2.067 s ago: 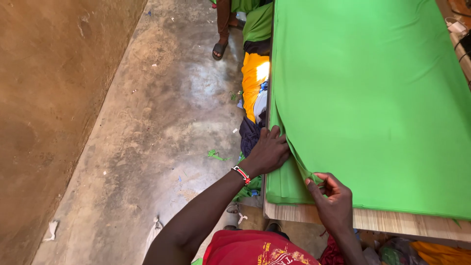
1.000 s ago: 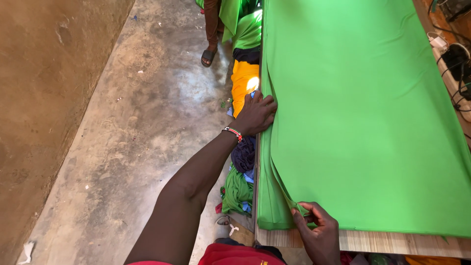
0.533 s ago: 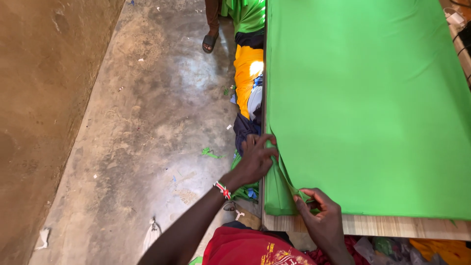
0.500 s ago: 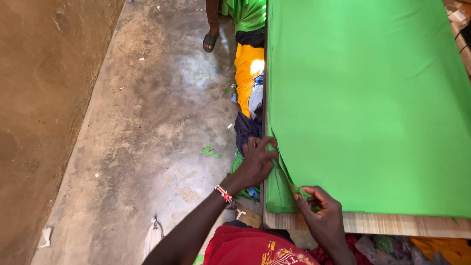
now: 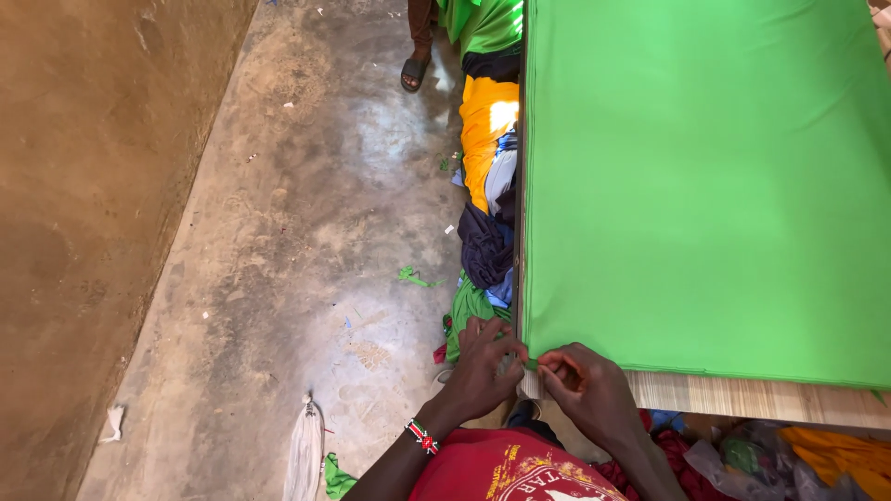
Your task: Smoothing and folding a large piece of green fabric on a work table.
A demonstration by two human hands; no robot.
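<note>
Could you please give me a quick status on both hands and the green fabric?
Left hand and right hand both pinching the near corner of the green fabric. Fabric spread flat over wooden table. Nothing blocking.

Wall: a brown, rough earthen wall (image 5: 83, 186) stood on the left.
Floor: the grey concrete floor (image 5: 306, 186) was stained and patchily lit.
Furniture: a pale wooden table (image 5: 742, 397).

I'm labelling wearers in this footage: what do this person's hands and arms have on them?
Both hands, left hand and right hand, are bare, no gloves. The left wrist carries a beaded bracelet in red, black, white and green. Forearms are uncovered, no sleeves showing.
</note>
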